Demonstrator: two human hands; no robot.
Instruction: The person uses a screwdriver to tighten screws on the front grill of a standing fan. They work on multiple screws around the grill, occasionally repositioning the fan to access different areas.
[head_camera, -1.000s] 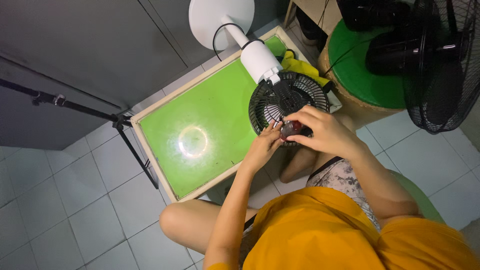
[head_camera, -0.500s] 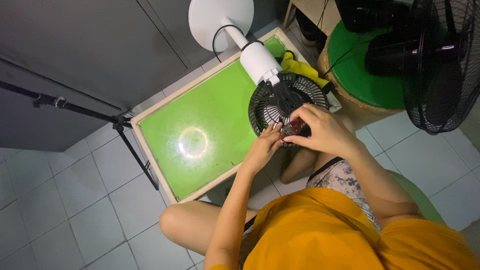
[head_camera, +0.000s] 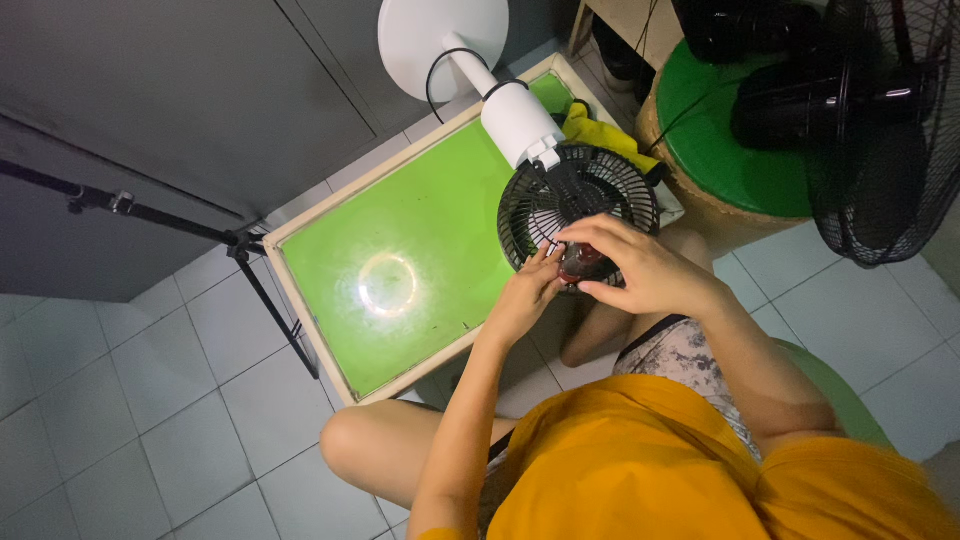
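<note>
A small fan (head_camera: 578, 205) with a black round grille and a white stand lies on its side at the 2 o'clock corner of the green counter (head_camera: 400, 270). Its round white base (head_camera: 440, 40) points to 12 o'clock. The right hand (head_camera: 650, 272) curls over the hub of the grille, fingers (head_camera: 590, 232) pinched on a small dark reddish part (head_camera: 580, 264) at the centre. The left hand (head_camera: 522, 298) comes in from 7 o'clock, its fingertips touching the grille's lower rim just beside that part; whether they grip anything cannot be told. A yellow cloth (head_camera: 600, 135) lies behind the fan. A large black fan (head_camera: 880, 120) stands well apart at 2 o'clock, and a tripod leg (head_camera: 260, 290) stands at 9 o'clock on the tiled floor (head_camera: 120, 420).
</note>
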